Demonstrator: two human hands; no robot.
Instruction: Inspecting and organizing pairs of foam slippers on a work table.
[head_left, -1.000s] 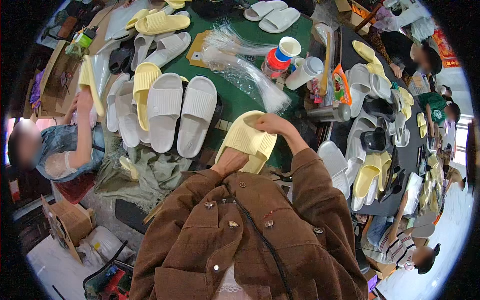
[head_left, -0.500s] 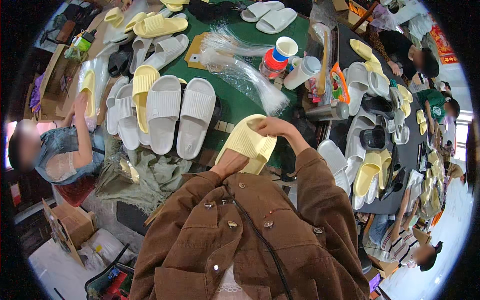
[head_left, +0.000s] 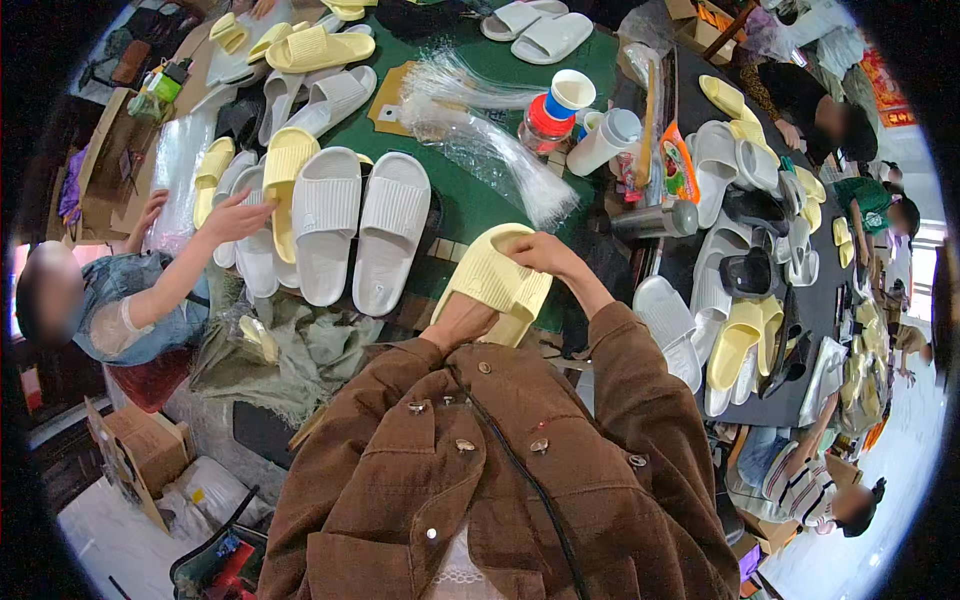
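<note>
Pale yellow slide sandal (head_left: 497,282): matt foam-like plastic, ribbed strap. Two white slides (head_left: 358,225): same matt moulded material, fine ribbing. Table top (head_left: 470,205): green, flat, dull cloth-like surface. Bundle of clear bags (head_left: 490,140): thin glossy plastic film, crinkled. Jacket sleeve (head_left: 640,400): brown corded cloth, metal snap studs. Cup (head_left: 570,95): paper, smooth.

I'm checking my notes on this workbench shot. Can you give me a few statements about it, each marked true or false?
1. Both hands hold a pale yellow slipper. True: the left hand grips its near end, the right hand its far end.
2. The table is red. False: it is green.
3. Two white slippers lie side by side left of the held one. True.
4. The co-worker's hand holds a cup. False: it rests on slippers at the table's left.
</note>
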